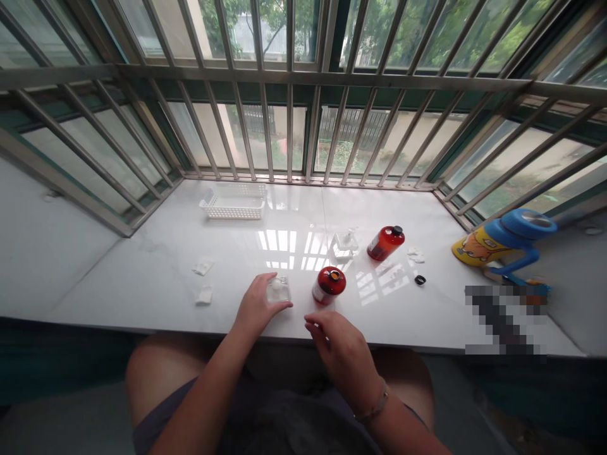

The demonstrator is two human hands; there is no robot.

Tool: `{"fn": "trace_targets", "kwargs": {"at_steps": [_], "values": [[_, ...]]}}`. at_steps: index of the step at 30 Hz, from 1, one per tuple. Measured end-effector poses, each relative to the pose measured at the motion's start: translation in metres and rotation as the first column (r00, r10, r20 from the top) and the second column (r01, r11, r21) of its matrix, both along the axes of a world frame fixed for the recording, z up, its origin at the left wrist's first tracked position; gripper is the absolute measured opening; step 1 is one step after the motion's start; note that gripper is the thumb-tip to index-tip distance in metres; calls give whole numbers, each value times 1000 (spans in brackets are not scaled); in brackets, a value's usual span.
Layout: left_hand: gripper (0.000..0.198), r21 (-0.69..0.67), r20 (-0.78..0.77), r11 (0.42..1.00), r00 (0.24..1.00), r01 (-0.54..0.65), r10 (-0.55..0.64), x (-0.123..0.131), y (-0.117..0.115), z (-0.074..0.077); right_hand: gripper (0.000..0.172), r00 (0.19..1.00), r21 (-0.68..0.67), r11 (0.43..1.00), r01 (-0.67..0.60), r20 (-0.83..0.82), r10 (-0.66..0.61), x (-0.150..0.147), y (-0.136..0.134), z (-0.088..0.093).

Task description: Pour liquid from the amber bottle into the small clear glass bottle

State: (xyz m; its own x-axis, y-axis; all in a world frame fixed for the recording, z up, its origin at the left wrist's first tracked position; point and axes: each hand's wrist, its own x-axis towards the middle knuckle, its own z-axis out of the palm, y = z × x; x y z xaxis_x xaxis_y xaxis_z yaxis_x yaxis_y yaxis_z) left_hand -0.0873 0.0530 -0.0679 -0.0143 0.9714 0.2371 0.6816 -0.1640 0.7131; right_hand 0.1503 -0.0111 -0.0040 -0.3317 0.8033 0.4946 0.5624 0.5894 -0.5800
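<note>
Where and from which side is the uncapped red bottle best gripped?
Probably around the middle of the uncapped red bottle, with the right hand coming from the right. It stands upright, its rounded body suits a wrap, and this keeps the open neck clear; the left hand holds the square clear container opposite.

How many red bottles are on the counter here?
2: an open bottle just beyond the right hand, and a capped bottle farther back, to the right.

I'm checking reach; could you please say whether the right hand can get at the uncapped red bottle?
Probably yes: the right hand is close to the uncapped bottle, with nothing visible between.
</note>
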Motion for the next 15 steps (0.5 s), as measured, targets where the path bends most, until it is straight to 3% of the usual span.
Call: {"fn": "trace_targets", "kwargs": {"at_steps": [5,10,15], "values": [[72,3,64,1000,997,-31,31,3,-19,13,26,998,-45,998,36,-54,-38,-2,-3,0],[84,-26,73,999,997,42,-40,21,-55,31,56,986,-110,991,78,-138,-93,-6,-6,-4],[90,32,41,989,988,145,-147,41,-82,37,82,980,-169,982,91,-163,-119,-10,-8,-5]]}}
